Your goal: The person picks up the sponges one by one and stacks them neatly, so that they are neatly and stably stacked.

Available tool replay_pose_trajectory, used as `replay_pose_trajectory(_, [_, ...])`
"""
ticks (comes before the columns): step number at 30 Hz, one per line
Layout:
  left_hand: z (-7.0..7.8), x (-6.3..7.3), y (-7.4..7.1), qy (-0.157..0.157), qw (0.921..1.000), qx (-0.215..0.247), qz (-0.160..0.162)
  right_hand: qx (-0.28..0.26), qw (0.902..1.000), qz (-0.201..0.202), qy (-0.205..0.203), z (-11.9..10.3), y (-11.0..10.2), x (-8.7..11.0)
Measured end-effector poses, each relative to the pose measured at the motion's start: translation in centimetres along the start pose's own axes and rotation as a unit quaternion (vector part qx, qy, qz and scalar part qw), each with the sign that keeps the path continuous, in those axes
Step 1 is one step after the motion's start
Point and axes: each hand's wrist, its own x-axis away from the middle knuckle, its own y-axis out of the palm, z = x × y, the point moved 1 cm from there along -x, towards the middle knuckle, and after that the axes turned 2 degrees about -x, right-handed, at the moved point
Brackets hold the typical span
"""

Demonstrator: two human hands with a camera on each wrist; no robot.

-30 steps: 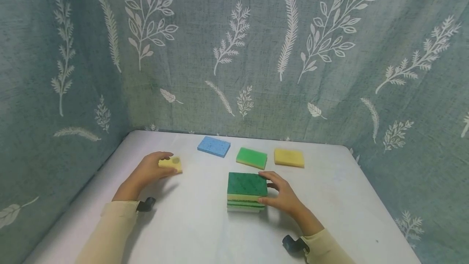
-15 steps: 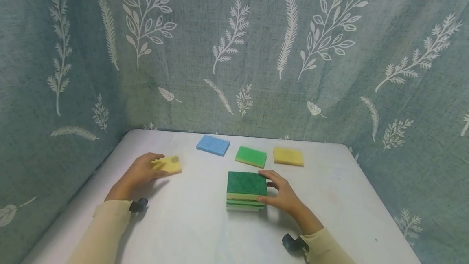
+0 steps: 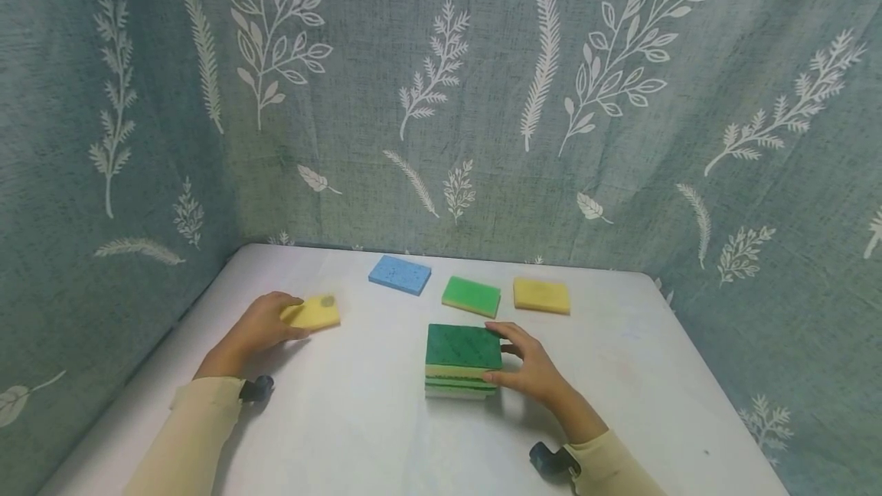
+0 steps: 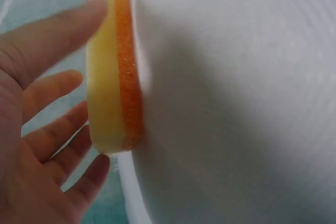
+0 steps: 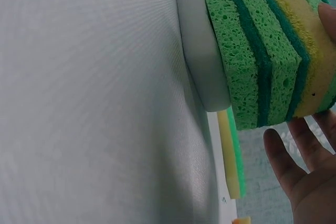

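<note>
At far left I have the left hand around the near-left end of an orange-and-yellow sponge, its fingers spread apart. The thumb overlaps the sponge in the wrist view; I cannot tell whether it presses. The sponge lies flat on the white table, soft yellow above, porous orange below, with a round dark spot on top beyond the fingertips.

Ahead and to the right of those fingers lies a speckled blue sponge, then a green sponge, beyond the right fingers and slightly left.

Nearer stands a stack of sponges: pale block at the base, green and yellow layers, dark green top. The right hand holds its right end between thumb and fingers, the little finger apart. Straight beyond those fingers sits a plain yellow sponge.

I judge the step as placing or taking the left sponge while the right hand steadies the stack. Next calls for pinching that sponge to lift it, or drawing clear to leave it.
</note>
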Motion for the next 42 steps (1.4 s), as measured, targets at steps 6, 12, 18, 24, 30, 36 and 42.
replay_pose_trajectory(6, [0.3,0.1,-0.1,-0.017,0.9996,-0.016,-0.017,-0.003,1.0,-0.003,-0.004,0.0,-0.1,-0.1])
replay_pose_trajectory(12, [0.2,-0.2,-0.4,-0.038,0.9989,0.001,-0.025,-0.016,0.9999,-0.001,-0.004,-0.4,-0.4,-0.4])
replay_pose_trajectory(18, [0.1,-0.2,-0.7,-0.036,0.9992,0.011,-0.016,-0.013,0.9998,0.004,-0.013,-0.8,-0.5,-0.7])
replay_pose_trajectory(24, [0.5,0.1,-0.5,-0.015,0.9996,0.025,0.004,-0.016,0.9997,0.001,-0.017,-3.6,-0.7,-0.8])
replay_pose_trajectory(30, [1.5,0.6,-0.3,0.028,0.9991,0.028,0.018,-0.015,0.9999,0.003,0.003,-1.2,-0.4,-0.4])
replay_pose_trajectory(36, [3.6,0.7,-0.5,0.093,0.9946,0.019,0.041,-0.019,0.9997,0.009,0.009,-1.1,-0.2,-0.1])
replay_pose_trajectory(42, [6.1,0.9,-1.0,0.106,0.9935,0.016,0.036,-0.019,0.9998,0.005,0.003,-0.9,-0.4,0.0])
